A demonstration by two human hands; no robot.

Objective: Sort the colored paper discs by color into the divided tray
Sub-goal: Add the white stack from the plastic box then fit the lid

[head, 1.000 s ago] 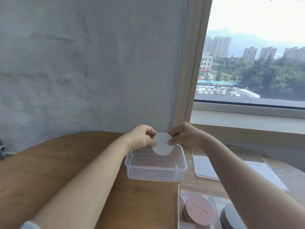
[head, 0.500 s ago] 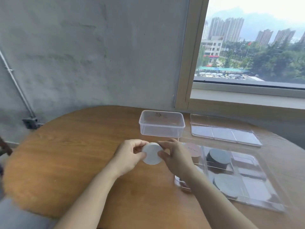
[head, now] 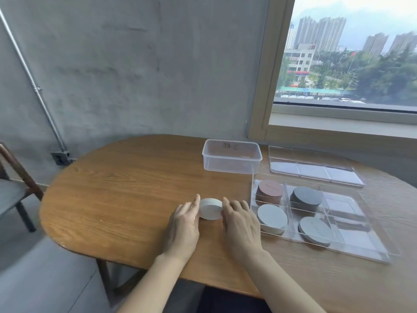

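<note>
**White discs flanked by two open hands**

At far left, a dark chair [head: 13, 190] beside the wooden table [head: 117, 199]. Near the table's front edge, left hand [head: 184, 224] with straight fingers touching the left side of a stack of white discs [head: 211, 208]. Right hand [head: 241, 224] relaxed, fingertips against the stack's right side. No pinching by either. Further back, a clear box [head: 232, 158]. To the right, the divided tray [head: 356, 238] with four stacks: pink stack [head: 269, 192] and dark grey stack [head: 308, 197] behind, pale stack [head: 272, 216] and grey stack [head: 314, 230] in front. Beyond the tray, a clear lid [head: 316, 169] lying flat.
</note>
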